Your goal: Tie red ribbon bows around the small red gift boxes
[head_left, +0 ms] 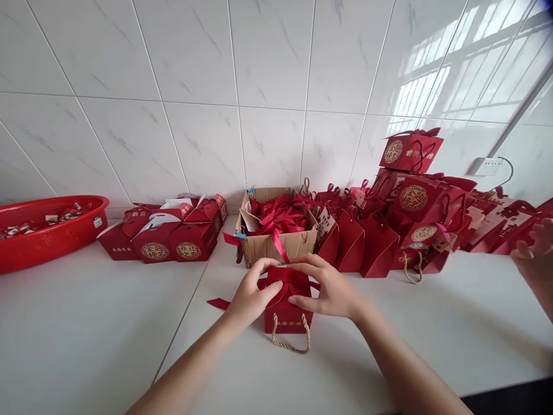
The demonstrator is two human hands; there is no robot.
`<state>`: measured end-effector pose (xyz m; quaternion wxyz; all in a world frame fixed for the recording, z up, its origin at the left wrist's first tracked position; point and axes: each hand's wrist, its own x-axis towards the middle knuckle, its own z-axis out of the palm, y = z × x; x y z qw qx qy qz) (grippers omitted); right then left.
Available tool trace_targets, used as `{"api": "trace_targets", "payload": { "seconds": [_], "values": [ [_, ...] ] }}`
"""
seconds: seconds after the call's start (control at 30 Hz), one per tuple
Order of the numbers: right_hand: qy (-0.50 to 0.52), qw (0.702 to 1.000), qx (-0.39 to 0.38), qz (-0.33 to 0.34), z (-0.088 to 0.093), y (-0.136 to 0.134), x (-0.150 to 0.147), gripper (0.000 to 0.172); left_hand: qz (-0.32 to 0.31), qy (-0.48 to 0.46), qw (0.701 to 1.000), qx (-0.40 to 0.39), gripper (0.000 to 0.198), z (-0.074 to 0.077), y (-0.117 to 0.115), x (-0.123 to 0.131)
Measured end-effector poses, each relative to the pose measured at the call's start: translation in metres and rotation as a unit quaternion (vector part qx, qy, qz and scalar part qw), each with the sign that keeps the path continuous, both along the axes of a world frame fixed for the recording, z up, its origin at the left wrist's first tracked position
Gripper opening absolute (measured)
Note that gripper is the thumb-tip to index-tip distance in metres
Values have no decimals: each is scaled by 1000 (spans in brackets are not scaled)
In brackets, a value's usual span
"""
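Observation:
A small red gift box (285, 319) with gold lettering and a twisted rope handle (291, 347) stands upright in front of me. My left hand (254, 291) grips its top from the left, thumb on the near lid flap and fingers curved over the far side. From the right, my right hand (325, 286) holds the same top, its thumb close to the middle. Red ribbon runs across the lid between my hands, and one ribbon end (219, 303) sticks out to the left. My hands partly hide the lid.
Behind the box stands an open cardboard carton (279, 245) full of red ribbons. Several red boxes (190, 239) are at the left, beside a red plastic basin (52, 249). More boxes are stacked (417, 199) at the right. Another person's hand (536, 259) shows at the right edge.

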<state>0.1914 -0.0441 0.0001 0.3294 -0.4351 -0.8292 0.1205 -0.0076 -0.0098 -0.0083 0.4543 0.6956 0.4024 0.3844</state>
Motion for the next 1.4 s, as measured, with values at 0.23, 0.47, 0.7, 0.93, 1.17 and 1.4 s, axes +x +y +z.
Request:
{"api": "trace_targets", "payload": {
  "seconds": [0.23,0.47,0.7,0.93,1.17,1.4],
  "values": [
    [23,1000,14,14,-6,-4,-4,48,9,0,1000,-6,29,0,-7,2],
    [73,997,39,6,-17,-3,-6,37,0,13,1000,16,26,-2,-10,1],
    [98,994,57,1,-21,-3,-7,32,-7,26,1000,7,26,-4,-10,2],
    [96,993,70,2,-21,-3,-7,29,1,37,999,24,25,-4,-12,4],
    [102,992,80,6,-23,-2,-7,26,0,29,999,39,24,-7,-10,4],
    [103,990,93,5,-25,-2,-7,23,-2,41,997,61,24,-11,-8,5]
  ]
}}
